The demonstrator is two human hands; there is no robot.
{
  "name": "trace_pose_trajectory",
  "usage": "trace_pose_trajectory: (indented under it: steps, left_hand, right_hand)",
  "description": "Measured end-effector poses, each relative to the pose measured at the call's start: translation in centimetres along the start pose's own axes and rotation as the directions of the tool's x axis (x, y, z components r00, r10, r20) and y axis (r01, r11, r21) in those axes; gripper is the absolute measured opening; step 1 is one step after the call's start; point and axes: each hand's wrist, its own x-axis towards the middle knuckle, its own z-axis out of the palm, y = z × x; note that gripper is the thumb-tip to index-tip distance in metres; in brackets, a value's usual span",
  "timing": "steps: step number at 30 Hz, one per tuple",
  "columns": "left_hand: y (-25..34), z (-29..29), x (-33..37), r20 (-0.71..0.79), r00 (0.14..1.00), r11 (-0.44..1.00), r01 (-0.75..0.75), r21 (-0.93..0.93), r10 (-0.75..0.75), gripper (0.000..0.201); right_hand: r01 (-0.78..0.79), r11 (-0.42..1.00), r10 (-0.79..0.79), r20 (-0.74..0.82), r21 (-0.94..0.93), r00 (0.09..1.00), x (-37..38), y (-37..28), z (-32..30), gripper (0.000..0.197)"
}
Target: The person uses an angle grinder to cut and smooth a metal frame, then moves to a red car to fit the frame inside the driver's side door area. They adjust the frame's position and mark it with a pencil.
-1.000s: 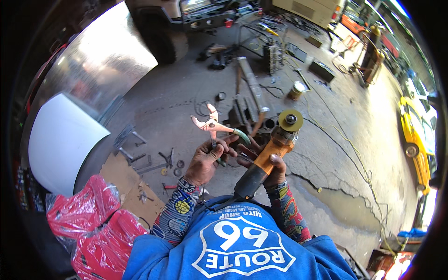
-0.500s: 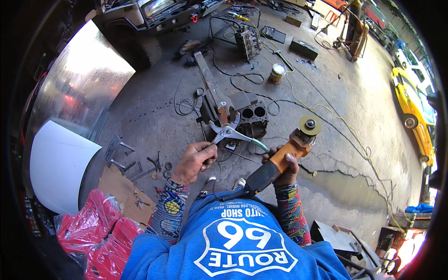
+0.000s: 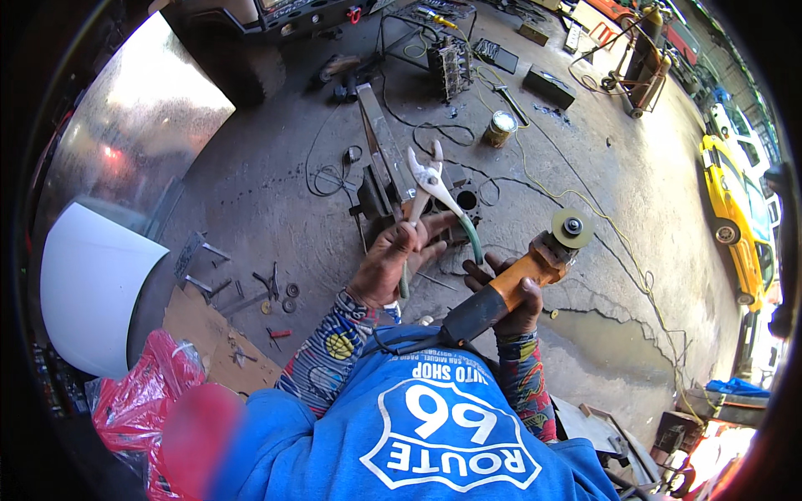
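Observation:
My left hand (image 3: 391, 260) holds slip-joint pliers (image 3: 440, 192) by one handle. Their jaws point away from me, parted, and the other green-gripped handle slants down towards my right hand (image 3: 520, 307). That hand is closed round the orange and black body of an angle grinder (image 3: 506, 282); its fingertips lie close to the green grip, and I cannot tell whether they touch it. At the grinder's far end is a round disc (image 3: 572, 228), its flat face up. Beyond the pliers stands a bench vise (image 3: 373, 199) by a long metal bar (image 3: 378, 125).
An engine block (image 3: 466, 200) sits behind the pliers. A tin can (image 3: 499, 129), a cylinder head (image 3: 451, 71) and trailing cords occupy the floor. To the left are a white panel (image 3: 96, 288), cardboard (image 3: 213, 338) and red plastic-wrapped things (image 3: 150, 384). A yellow car (image 3: 739, 221) stands right.
My left hand has moved right with the pliers. The jaws have swung farther away from me, and the handles are closer together. The grinder has shifted slightly right in view.

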Motion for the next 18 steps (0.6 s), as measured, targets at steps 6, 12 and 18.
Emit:
trace_pose_trajectory:
  steps: [6,12,18]
  left_hand:
    - [4.7,-2.7,0.6,-0.088,0.957,0.960,-0.268,0.082,0.275,0.033]
    - [8.1,-3.5,0.5,-0.301,0.872,0.896,-0.279,0.345,0.387,0.025]
    - [-0.1,-0.7,2.8,-0.700,0.691,0.972,-0.021,0.234,0.183,0.016]
  right_hand:
    - [0.055,0.995,-0.068,-0.154,-0.082,0.986,2.8,-3.1,-1.0,0.052]
    - [0.066,0.997,-0.069,-0.070,-0.034,0.995,9.6,-8.0,-4.3,0.048]
    - [-0.046,0.995,0.049,0.031,-0.083,0.998,19.4,-15.7,-10.5,0.047]
